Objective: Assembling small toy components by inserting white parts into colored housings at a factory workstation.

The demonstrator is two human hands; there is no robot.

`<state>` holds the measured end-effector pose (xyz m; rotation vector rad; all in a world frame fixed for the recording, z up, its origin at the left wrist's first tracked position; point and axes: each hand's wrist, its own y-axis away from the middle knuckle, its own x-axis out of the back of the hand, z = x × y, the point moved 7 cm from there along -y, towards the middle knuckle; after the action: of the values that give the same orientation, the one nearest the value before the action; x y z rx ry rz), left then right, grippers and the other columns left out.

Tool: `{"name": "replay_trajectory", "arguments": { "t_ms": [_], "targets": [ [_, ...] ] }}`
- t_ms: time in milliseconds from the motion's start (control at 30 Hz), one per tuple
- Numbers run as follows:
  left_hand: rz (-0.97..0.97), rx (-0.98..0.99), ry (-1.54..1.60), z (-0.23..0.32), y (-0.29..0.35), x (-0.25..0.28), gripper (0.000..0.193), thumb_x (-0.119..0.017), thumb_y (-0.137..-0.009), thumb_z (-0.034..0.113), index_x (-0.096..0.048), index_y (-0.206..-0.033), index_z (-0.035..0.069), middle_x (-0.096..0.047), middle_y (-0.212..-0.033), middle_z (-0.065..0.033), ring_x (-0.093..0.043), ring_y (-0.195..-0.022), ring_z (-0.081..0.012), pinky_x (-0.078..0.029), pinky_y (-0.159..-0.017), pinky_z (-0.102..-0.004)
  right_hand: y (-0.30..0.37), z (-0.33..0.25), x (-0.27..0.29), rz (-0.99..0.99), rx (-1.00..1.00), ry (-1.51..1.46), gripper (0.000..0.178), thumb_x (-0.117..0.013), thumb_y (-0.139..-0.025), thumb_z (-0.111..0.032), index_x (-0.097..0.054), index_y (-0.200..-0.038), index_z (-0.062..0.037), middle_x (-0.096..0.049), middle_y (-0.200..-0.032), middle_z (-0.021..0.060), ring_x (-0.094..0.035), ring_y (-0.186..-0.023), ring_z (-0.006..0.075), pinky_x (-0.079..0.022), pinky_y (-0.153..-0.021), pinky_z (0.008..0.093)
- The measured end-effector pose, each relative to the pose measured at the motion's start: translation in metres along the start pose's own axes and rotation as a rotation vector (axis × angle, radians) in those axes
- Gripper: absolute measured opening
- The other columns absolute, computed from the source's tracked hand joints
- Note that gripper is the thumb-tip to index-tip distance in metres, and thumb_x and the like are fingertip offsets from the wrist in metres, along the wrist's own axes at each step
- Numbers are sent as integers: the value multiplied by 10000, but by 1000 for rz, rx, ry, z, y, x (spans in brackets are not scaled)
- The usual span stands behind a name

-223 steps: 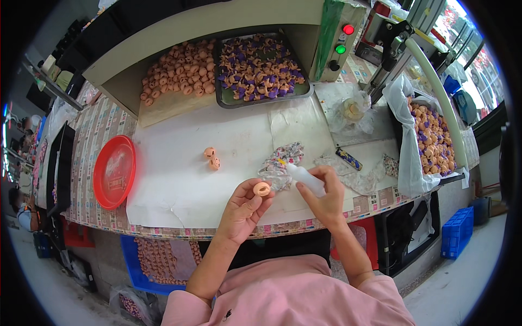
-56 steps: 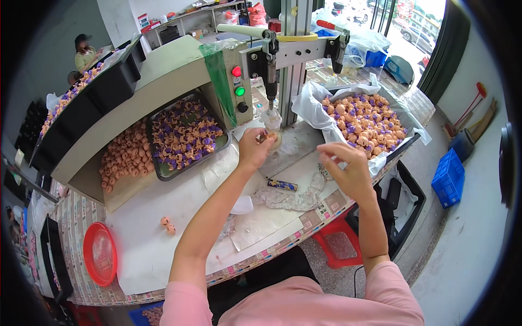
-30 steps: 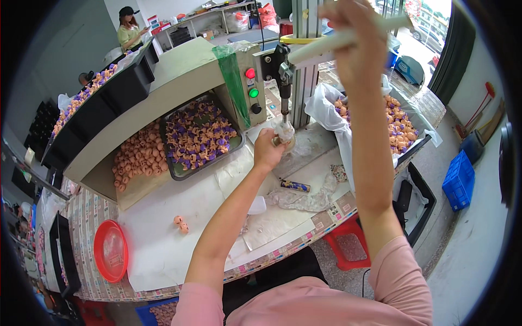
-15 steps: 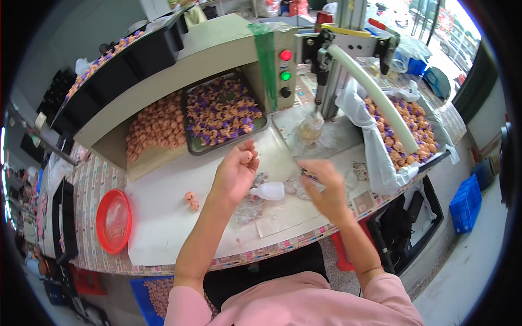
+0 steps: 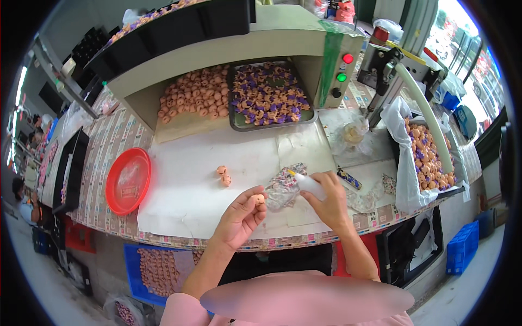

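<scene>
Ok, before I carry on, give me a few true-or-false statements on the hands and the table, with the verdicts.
1. The right hand holds a white bottle. True.
2. The left hand is empty. False: its fingers hold a small peach-coloured piece.
3. A pair of similar pieces lies on the white paper. True.
4. The bottle's yellow tip touches the piece in the left hand. False: the two are apart.
5. The red dish is to the left of that pair. True.
6. On the control panel, the green light sits above the red light. False: the red one is above.
</scene>
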<state>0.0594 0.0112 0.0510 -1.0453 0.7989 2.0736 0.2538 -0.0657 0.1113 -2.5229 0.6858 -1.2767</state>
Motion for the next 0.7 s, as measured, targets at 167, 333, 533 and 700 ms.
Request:
{"name": "replay_trajectory", "arguments": {
  "t_ms": [167, 333, 533, 700],
  "targets": [
    [42, -54, -158, -3, 11, 19, 391, -584, -931, 111, -472, -1298, 36, -602, -1136, -73, -602, -892, -122, -515, -818, -260, 14, -17, -10, -31, -213, -457, 389, -802, -738, -168, -599, -1021, 6, -539, -893, 28, -534, -827, 124, -433, -701, 243],
    [123, -61, -226, -10, 11, 38, 328, -611, -914, 113, -508, -1215, 31, -597, -1178, -94, -633, -983, -164, -540, -826, -271, 40, -10, -28, 26, -433, -825, 363, -811, -721, -105, -609, -1003, 0, -559, -944, 45, -570, -846, 130, -470, -710, 259],
    [106, -58, -219, -23, 8, 46, 346, -625, -909, 123, -522, -1231, 48, -591, -1169, -57, -607, -1027, -138, -512, -854, -258, 50, -9, -36, 115, -273, -720, 387, -829, -717, -141, -606, -1000, -2, -524, -933, 46, -532, -843, 130, -442, -728, 265],
    [104, -47, -198, -29, 3, 49, 362, -625, -907, 114, -516, -1247, 54, -586, -1176, -45, -601, -1037, -131, -514, -845, -257, 52, -9, -36, 134, -219, -623, 399, -830, -719, -171, -607, -1002, 2, -528, -929, 56, -529, -839, 139, -438, -725, 261]
  ]
}}
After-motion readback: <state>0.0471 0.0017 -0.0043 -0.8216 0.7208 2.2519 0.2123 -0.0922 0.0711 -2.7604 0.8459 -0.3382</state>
